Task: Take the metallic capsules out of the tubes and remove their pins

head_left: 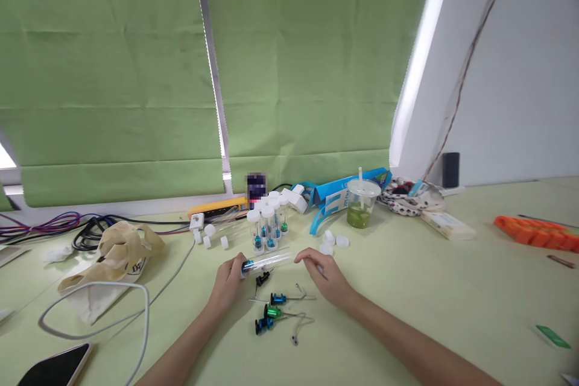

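One clear tube (271, 260), right end apparently uncapped, blue fitting (247, 266) inside, gripped by left hand (227, 280) just nearside of capped-tube cluster (268, 219); right hand (332, 280) half-curled nearby, can't tell if holding anything; cluster looks done, loose fittings (278, 299) nearside and loose caps (342, 241) right of it look left.

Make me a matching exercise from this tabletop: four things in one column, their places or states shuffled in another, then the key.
1. Left hand
2. Right hand
3. Lidded cup
4. Cloth bag

A. Contains green liquid
B. Grips a clear tube
C. Bears dark lettering
D. Fingertip beside the tube's free end

Pairs: 1-B; 2-D; 3-A; 4-C
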`<state>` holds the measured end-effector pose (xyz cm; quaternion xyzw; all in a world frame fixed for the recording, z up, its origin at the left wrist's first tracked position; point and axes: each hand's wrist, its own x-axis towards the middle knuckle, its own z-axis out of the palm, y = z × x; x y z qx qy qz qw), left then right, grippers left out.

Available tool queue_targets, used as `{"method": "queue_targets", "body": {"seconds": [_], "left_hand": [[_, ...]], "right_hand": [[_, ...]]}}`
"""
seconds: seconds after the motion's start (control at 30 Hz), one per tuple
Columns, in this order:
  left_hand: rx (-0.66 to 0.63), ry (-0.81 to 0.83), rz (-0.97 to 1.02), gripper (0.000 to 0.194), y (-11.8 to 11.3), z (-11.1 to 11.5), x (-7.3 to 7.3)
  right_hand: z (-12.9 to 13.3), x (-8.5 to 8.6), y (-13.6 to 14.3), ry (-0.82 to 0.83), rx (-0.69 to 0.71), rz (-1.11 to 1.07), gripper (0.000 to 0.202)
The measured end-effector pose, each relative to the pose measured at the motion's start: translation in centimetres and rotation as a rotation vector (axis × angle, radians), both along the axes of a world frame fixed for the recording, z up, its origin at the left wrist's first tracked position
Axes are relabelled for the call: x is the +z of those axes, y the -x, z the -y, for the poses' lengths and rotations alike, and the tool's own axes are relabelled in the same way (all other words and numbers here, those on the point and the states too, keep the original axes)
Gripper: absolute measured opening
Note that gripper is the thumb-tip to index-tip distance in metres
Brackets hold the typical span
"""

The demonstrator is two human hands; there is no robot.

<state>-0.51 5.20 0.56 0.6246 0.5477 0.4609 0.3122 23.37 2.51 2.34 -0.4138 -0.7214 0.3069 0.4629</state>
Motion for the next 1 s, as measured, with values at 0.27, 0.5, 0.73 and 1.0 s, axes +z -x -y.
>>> {"method": "queue_targets", "body": {"seconds": [0.27,0.5,0.73,1.0], "left_hand": [[-0.030,0.093,0.068,0.037,-0.3,0.2,0.3],[-0.079,0.035,-0.041,0.040,-1.1,1.5,1.4],[-0.109,0.032,-0.079,0.040,-1.1,1.3,1.2],[-0.127,-0.063,-0.170,0.038,-1.1,1.1,0.9]], "right_hand": [[0.6,1.3,0.0,-0.123,0.219,0.229,0.033],[1.0,1.7,0.0,-0.250,0.281,0.499,0.049],[1.2,1.9,0.2,-0.228,0.307,0.603,0.054],[0.7,0.6,0.4,-0.176,0.233,0.459,0.051]]}}
